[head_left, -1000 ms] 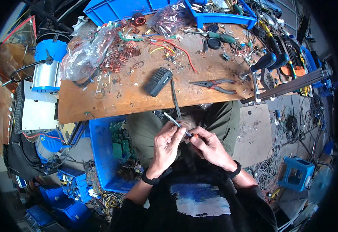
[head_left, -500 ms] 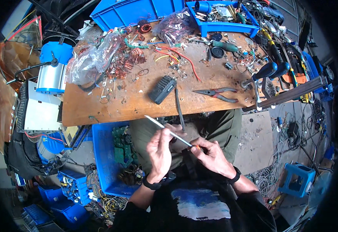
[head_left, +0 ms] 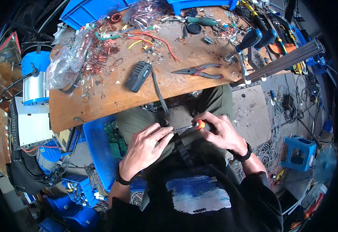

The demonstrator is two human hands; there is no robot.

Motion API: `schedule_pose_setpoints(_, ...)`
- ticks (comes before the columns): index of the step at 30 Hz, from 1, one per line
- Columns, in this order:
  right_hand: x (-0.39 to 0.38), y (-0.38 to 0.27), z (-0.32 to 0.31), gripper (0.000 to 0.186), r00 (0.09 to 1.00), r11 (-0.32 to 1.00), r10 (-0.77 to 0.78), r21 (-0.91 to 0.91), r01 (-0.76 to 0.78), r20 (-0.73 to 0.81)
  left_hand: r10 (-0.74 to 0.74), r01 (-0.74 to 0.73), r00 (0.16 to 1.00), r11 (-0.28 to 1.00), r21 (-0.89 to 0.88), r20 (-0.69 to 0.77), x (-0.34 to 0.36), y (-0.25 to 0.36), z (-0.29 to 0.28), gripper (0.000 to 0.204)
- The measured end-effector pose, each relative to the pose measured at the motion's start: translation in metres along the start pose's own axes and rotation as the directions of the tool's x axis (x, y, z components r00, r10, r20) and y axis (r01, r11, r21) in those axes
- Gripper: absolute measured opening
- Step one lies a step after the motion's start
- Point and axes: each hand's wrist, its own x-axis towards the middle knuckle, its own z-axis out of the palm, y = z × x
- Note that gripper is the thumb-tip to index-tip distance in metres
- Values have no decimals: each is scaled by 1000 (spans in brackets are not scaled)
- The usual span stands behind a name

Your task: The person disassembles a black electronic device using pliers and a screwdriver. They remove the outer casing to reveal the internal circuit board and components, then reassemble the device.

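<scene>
My right hand point(head_left: 219, 131) grips the orange and black handle point(head_left: 200, 125) of a slim tool over my lap. My left hand point(head_left: 146, 145) has its fingers closed on the tool's thin dark shaft point(head_left: 182, 128), whose far end is hidden by them. Beyond my hands, on the wooden bench point(head_left: 99, 110), lie a black plastic charger-like block point(head_left: 138, 75) with a dark cable point(head_left: 159, 94) hanging over the front edge, and long-nose pliers point(head_left: 194, 71) with red and grey handles.
Blue bins point(head_left: 76, 15) line the bench's back. Copper coils point(head_left: 103, 58), a plastic bag point(head_left: 64, 69) and wire scraps litter it. Clamps and tools point(head_left: 254, 42) crowd the right. A blue crate point(head_left: 93, 147) with circuit boards sits below left; cable tangles point(head_left: 254, 156) cover the lower right floor.
The tool has turned from pointing up-left to nearly level, and my left fingers have closed over its far end. Both hands have shifted apart slightly, and the view has shifted.
</scene>
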Motion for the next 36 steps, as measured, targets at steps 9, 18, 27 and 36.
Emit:
schedule_pose_setpoints(9,-10,10,6,33,993,992,-115,-47,116,15,23,-27,993,999,39,114,-4,-3,7,24)
schedule_pose_setpoints(18,-16,4,8,33,992,986,-119,-114,124,49,20,-25,995,998,50,100,-12,-6,15,24)
schedule_pose_setpoints(27,-38,-11,13,40,988,974,-58,-208,86,141,215,-220,951,975,-3,220,-25,-19,25,24)
schedule_pose_setpoints(36,-60,-22,36,40,981,941,-23,-328,86,193,319,-329,926,944,15,204,-48,-23,39,25)
